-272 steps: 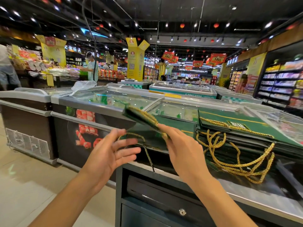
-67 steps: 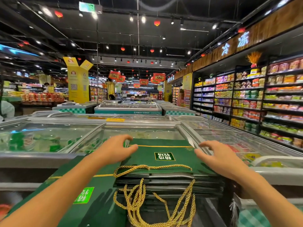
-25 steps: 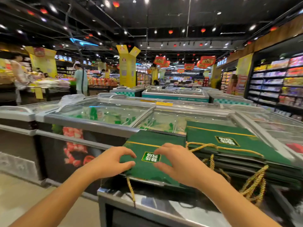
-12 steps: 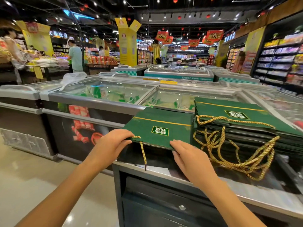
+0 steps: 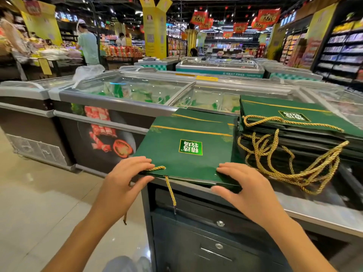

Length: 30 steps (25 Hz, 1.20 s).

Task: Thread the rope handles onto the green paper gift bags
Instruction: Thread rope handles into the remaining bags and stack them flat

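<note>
Here's the green gift bag [image 5: 188,154], lying flat on the steel counter [image 5: 314,214] with its label face up, its near edge poking out over the counter's front left corner. A gold rope [image 5: 170,190] comes out at the bag's near left corner, a short bit lying on the paper and the rest dangling straight down past the counter's front edge.

The left hand [image 5: 125,179] pinches that corner, fingers on top beside the rope, thumb tucked underneath. The right hand [image 5: 243,187] clamps the near right corner the same way, fingertips pressing the top, thumb under the edge. The hands are well apart, one at each end of the bag's near edge.

A second flat bag [image 5: 206,117] peeks out from underneath, toward the back. Just beside it, on the counter's right side, sits a stack of bags [image 5: 294,124], their gold rope handles [image 5: 284,160] spilling in a tangled loop over the front. Behind the counter runs a glass-topped freezer [image 5: 127,95].
</note>
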Available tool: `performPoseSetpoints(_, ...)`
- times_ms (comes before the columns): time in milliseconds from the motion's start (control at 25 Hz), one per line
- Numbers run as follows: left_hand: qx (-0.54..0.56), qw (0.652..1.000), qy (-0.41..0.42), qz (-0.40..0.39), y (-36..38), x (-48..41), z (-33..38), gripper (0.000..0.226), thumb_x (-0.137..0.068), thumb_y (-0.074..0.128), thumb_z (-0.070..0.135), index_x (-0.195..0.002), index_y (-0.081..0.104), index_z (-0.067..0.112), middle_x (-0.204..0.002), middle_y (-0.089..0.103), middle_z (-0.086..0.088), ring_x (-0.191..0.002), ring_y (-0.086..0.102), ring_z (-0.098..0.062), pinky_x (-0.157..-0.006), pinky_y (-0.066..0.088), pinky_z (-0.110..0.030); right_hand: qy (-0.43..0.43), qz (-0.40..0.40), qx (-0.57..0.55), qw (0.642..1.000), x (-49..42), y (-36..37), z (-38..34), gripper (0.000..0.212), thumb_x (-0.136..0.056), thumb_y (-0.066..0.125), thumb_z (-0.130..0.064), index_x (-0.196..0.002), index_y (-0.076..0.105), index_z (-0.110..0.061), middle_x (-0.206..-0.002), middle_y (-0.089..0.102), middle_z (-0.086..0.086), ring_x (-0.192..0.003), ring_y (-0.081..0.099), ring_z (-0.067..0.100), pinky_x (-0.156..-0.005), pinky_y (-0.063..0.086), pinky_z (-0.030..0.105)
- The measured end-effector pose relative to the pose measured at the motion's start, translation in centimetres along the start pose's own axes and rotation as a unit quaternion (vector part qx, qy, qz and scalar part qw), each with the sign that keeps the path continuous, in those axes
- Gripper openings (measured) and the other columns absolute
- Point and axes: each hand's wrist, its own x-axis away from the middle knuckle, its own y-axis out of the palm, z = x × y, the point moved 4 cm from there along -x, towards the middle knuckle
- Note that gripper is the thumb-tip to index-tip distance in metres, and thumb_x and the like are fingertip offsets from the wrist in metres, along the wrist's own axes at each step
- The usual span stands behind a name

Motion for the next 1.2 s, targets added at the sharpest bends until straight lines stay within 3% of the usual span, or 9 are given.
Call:
performPoseSetpoints(120,0.06,0.995,-0.084,0.017,-0.2,0.2,-0.1,0.045,-0.08,0.081,0.018,-0.123,0.068,0.025,-0.129,0.059,0.014,-0.125,0.052,-0.002,-0.105,0.04,-0.015,0.052,-0.035,-0.103,0.993,0.1,0.0,1.0,0.062,-0.076,0.065,-0.068,-0.12,0.074,-0.026,-0.127,0.067,-0.015,-0.121,0.06,0.003,-0.106,0.047,0.027)
performPoseSetpoints(280,0.141,0.971,-0.186,0.059,-0.6,1.9,-1.1,0.071,-0.079,0.079,-0.001,-0.133,0.055,0.037,-0.131,0.051,0.017,-0.12,0.057,-0.002,-0.09,0.053,-0.015,0.061,-0.05,-0.139,0.987,0.0,0.1,1.1,0.062,-0.072,0.069,-0.066,-0.118,0.074,-0.025,-0.125,0.067,-0.016,-0.118,0.06,0.002,-0.103,0.045,0.02)
performPoseSetpoints(360,0.145,0.956,-0.247,0.062,-0.7,3.0,-2.1,0.062,-0.084,0.075,0.0,-0.123,0.057,0.044,-0.12,0.061,0.014,-0.109,0.062,0.0,-0.086,0.055,-0.016,0.067,-0.057,-0.14,0.986,-0.1,0.2,1.3,0.057,-0.073,0.074,-0.059,-0.119,0.073,-0.025,-0.124,0.067,-0.016,-0.116,0.06,0.001,-0.1,0.042,0.01)
performPoseSetpoints(480,0.155,0.928,-0.339,0.021,-0.2,4.8,-4.2,0.026,-0.092,0.069,0.009,-0.104,0.071,0.033,-0.092,0.076,0.005,-0.091,0.072,-0.013,-0.086,0.059,-0.034,0.071,-0.058,-0.14,0.986,0.0,0.3,1.6,0.053,-0.074,0.078,-0.054,-0.119,0.073,-0.025,-0.123,0.067,-0.015,-0.114,0.06,0.001,-0.094,0.037,0.001)
performPoseSetpoints(560,0.165,0.911,-0.378,-0.021,0.2,5.8,-5.0,0.015,-0.095,0.066,0.016,-0.098,0.075,0.027,-0.087,0.077,0.005,-0.087,0.073,-0.015,-0.086,0.058,-0.038,0.071,-0.06,-0.142,0.986,0.0,0.3,1.6,0.053,-0.074,0.078,-0.053,-0.118,0.073,-0.025,-0.122,0.067,-0.015,-0.113,0.06,0.002,-0.093,0.037,0.0)
performPoseSetpoints(720,0.164,0.895,-0.403,-0.093,1.0,7.2,-5.7,0.016,-0.095,0.064,0.03,-0.097,0.079,0.025,-0.091,0.078,0.002,-0.093,0.072,-0.016,-0.089,0.056,-0.037,0.065,-0.057,-0.142,0.986,-0.1,0.3,1.5,0.052,-0.075,0.078,-0.052,-0.119,0.072,-0.024,-0.121,0.067,-0.015,-0.112,0.059,0.002,-0.092,0.036,0.0)
performPoseSetpoints(920,0.174,0.881,-0.412,-0.151,1.7,7.9,-5.2,0.039,-0.087,0.053,0.056,-0.1,0.078,0.029,-0.097,0.076,0.005,-0.097,0.069,-0.014,-0.09,0.056,-0.036,0.064,-0.06,-0.142,0.986,0.0,0.4,1.6,0.053,-0.076,0.077,-0.052,-0.12,0.072,-0.023,-0.123,0.067,-0.012,-0.113,0.06,0.005,-0.094,0.038,0.004)
performPoseSetpoints(1040,0.175,0.871,-0.417,-0.19,2.4,8.5,-5.1,0.033,-0.093,0.054,0.052,-0.1,0.079,0.031,-0.1,0.076,0.008,-0.096,0.071,-0.012,-0.093,0.057,-0.037,0.063,-0.061,-0.144,0.986,0.0,0.4,1.6,0.055,-0.075,0.075,-0.054,-0.121,0.072,-0.023,-0.123,0.067,-0.012,-0.113,0.059,0.005,-0.094,0.038,0.005)
performPoseSetpoints(1200,0.191,0.866,-0.424,-0.186,2.4,8.8,-4.7,0.016,-0.097,0.064,0.028,-0.103,0.078,0.03,-0.099,0.077,0.007,-0.096,0.074,-0.013,-0.098,0.054,-0.041,0.066,-0.063,-0.142,0.986,0.0,0.5,1.7,0.053,-0.077,0.078,-0.051,-0.121,0.071,-0.023,-0.123,0.067,-0.012,-0.113,0.059,0.005,-0.094,0.038,0.006)
